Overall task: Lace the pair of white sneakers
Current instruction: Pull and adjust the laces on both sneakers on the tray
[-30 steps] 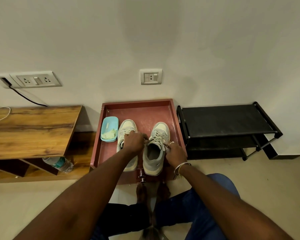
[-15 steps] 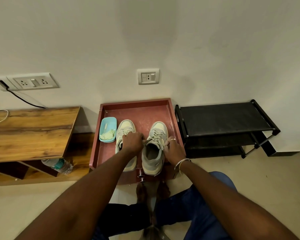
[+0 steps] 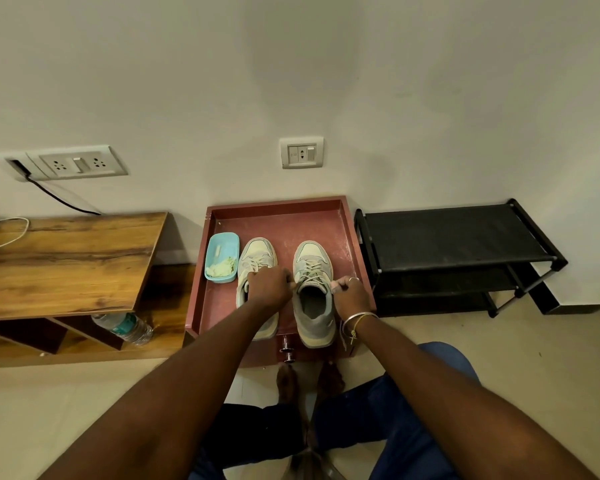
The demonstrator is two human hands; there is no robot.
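Since a second ago the right hand (image 3: 350,296) has crept slightly toeward beside the right sneaker (image 3: 313,265), while the left hand (image 3: 269,287) stays at its other side. Each hand's curled fingers pinch an end of the lace (image 3: 310,271) near the top eyelets, though the ends themselves are too small to make out. This shoe and the left sneaker (image 3: 257,251), its middle hidden by the left hand, lie side by side in the red tray (image 3: 284,211), long axes running away from the person, toes toward the wall.
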